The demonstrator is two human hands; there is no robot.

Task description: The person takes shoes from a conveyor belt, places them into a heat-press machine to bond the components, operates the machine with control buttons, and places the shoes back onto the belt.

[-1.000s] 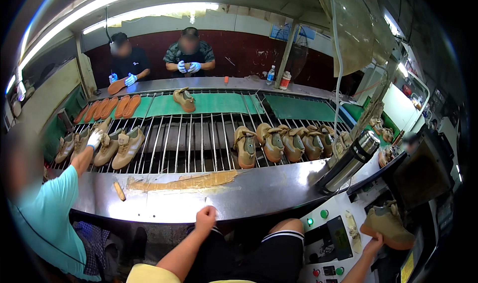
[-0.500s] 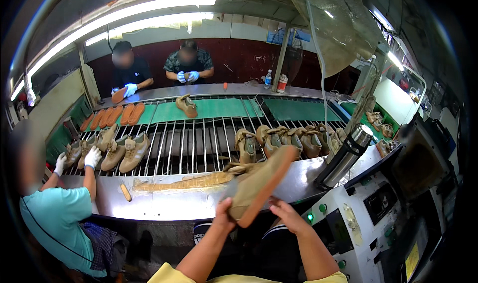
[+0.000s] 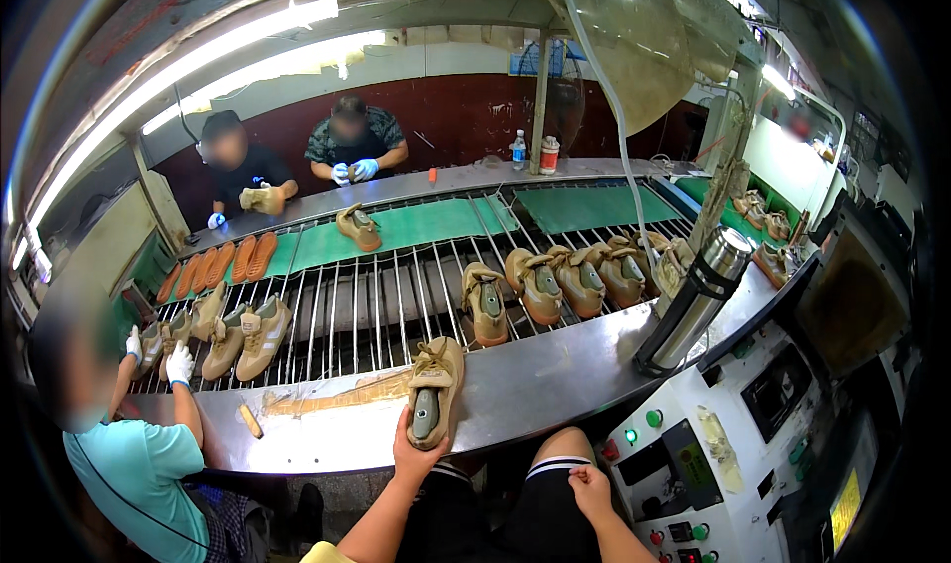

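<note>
1. Now the left hand (image 3: pixel 414 452) grips a tan shoe (image 3: pixel 433 390) by its heel end, fingers wrapped around it, holding it on the steel ledge (image 3: pixel 555 380) beside a strip of tan tape (image 3: pixel 337 395).
2. Its toe points toward the roller conveyor (image 3: pixel 367 306); a grey last shows inside the opening.
3. The right hand (image 3: pixel 586 486) rests curled in a loose fist over the person's lap, holding nothing that can be seen.
4. A row of tan shoes (image 3: pixel 555 281) sits on the rollers just beyond.
5. A steel flask (image 3: pixel 695 301) stands to the right, near a control panel (image 3: pixel 693 464).
6. A co-worker's gloved hand (image 3: pixel 179 365) touches shoes at the left.
</note>
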